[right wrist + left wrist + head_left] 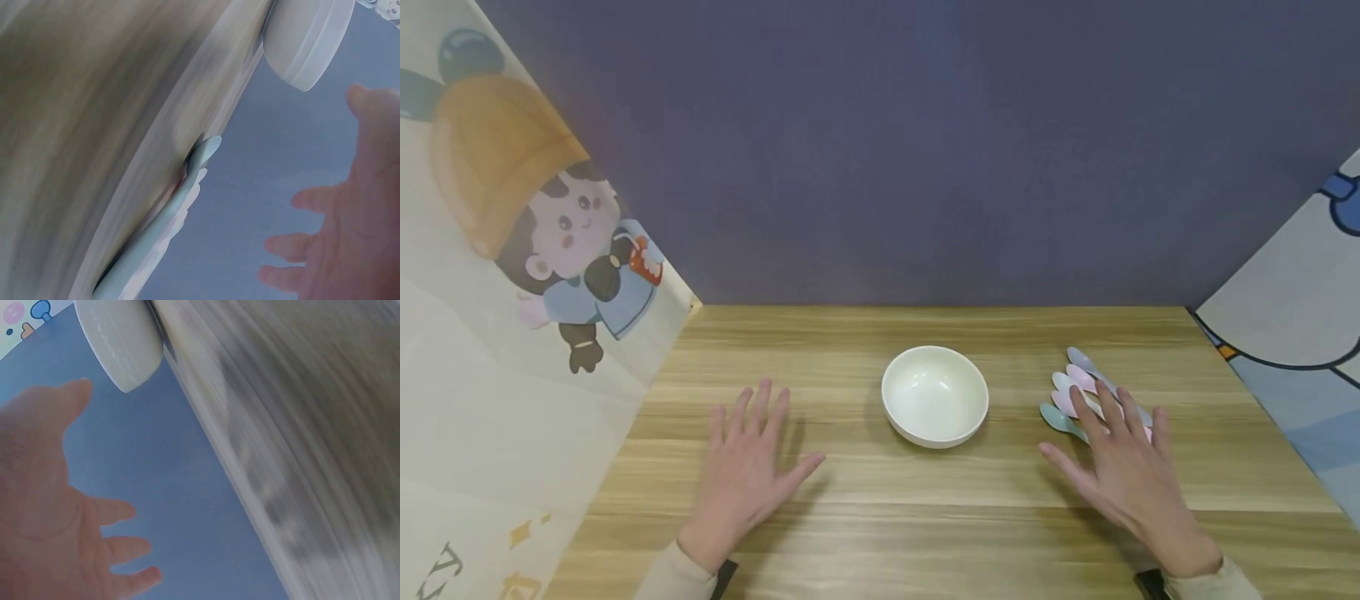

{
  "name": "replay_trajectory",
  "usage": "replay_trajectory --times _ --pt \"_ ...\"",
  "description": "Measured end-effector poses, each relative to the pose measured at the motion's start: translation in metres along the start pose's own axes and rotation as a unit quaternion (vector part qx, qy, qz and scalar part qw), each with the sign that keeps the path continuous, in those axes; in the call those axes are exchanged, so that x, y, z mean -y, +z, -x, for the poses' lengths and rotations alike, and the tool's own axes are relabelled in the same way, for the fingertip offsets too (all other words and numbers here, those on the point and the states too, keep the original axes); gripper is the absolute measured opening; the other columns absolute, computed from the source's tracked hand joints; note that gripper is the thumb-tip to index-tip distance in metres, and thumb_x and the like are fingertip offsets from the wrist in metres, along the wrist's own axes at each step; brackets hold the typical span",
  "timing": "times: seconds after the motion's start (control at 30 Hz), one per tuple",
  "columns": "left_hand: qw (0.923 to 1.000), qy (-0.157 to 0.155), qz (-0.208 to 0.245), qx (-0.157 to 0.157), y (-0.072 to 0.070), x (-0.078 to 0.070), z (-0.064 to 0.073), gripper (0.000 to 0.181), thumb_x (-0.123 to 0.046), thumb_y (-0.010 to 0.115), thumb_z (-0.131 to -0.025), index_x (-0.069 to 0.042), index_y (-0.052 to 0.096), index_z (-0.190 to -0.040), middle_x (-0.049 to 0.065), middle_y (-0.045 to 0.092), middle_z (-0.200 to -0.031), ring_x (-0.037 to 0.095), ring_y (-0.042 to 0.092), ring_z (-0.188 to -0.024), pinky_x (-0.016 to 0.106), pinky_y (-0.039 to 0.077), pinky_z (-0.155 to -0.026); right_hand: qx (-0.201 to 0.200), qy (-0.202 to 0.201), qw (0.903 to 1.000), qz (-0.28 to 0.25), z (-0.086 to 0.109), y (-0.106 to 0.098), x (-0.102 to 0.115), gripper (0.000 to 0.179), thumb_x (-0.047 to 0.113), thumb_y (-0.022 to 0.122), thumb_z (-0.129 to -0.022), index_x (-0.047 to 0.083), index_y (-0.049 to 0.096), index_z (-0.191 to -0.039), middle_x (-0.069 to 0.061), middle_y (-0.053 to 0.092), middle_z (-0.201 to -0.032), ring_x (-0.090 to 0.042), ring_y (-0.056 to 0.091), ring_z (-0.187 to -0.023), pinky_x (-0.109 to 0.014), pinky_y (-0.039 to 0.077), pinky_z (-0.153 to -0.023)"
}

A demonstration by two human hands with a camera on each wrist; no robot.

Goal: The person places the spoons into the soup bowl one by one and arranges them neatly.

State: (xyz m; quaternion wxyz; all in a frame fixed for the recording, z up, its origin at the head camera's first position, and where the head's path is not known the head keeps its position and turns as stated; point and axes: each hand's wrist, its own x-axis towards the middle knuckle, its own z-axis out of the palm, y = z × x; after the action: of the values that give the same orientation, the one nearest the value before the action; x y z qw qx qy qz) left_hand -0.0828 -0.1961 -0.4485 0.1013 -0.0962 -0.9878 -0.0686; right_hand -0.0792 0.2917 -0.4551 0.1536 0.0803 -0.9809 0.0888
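A white bowl point(934, 398) stands upright on the wooden table, between the two hands and a little beyond them. Several pastel spoons point(1060, 418) in green, pink, white and lilac lie side by side at the right. My right hand point(1131, 475) is spread above their handles and hides part of them; the right wrist view shows a gap between the palm and the green spoon point(153, 240). Left of the bowl, my left hand point(745, 475) hovers over the table with fingers spread and holds nothing. The bowl point(122, 340) also shows at the top of the left wrist view.
The wood-grain table point(880, 533) ends at a dark blue upright panel point(910, 150) at the back. A white sheet with a cartoon figure point(572, 217) borders the left side. Another printed sheet point(1285, 317) borders the right.
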Motion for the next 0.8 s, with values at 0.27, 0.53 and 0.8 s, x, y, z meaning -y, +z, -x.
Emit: replay_trajectory --times 0.27,0.53,0.8 --pt "0.9986 0.029 0.025 -0.037 -0.001 -0.007 -0.003 0.101 -0.073 0.068 -0.089 -0.009 0.042 -0.163 0.023 0.037 -0.17 0.047 0.041 -0.152 0.07 0.035 -0.123 -0.067 -0.029 0.9968 -0.034 -0.006 0.001 -0.006 0.084 0.058 0.074 -0.092 0.006 0.052 -0.155 -0.03 0.052 -0.152 -0.057 0.047 -0.136 -0.085 0.027 -0.108" --pt "0.9933 0.048 0.095 -0.045 -0.004 -0.016 -0.008 0.092 -0.061 0.075 -0.091 -0.007 0.046 -0.16 0.025 0.044 -0.164 0.049 0.049 -0.145 0.068 0.044 -0.116 -0.187 -0.096 0.972 -0.105 -0.015 0.004 -0.011 0.074 0.057 0.066 -0.099 -0.007 0.066 -0.137 -0.035 0.066 -0.133 -0.058 0.063 -0.117 -0.072 0.047 -0.094" --pt "0.9821 0.051 0.181 -0.014 -0.007 -0.029 -0.01 0.085 -0.052 0.077 -0.094 -0.01 0.046 -0.161 0.017 0.045 -0.166 0.042 0.046 -0.15 0.065 0.042 -0.12 -0.179 -0.055 0.9706 -0.151 -0.018 0.002 -0.011 0.06 0.018 0.088 -0.08 -0.005 0.07 -0.132 -0.035 0.069 -0.13 -0.057 0.065 -0.116 -0.068 0.05 -0.095"
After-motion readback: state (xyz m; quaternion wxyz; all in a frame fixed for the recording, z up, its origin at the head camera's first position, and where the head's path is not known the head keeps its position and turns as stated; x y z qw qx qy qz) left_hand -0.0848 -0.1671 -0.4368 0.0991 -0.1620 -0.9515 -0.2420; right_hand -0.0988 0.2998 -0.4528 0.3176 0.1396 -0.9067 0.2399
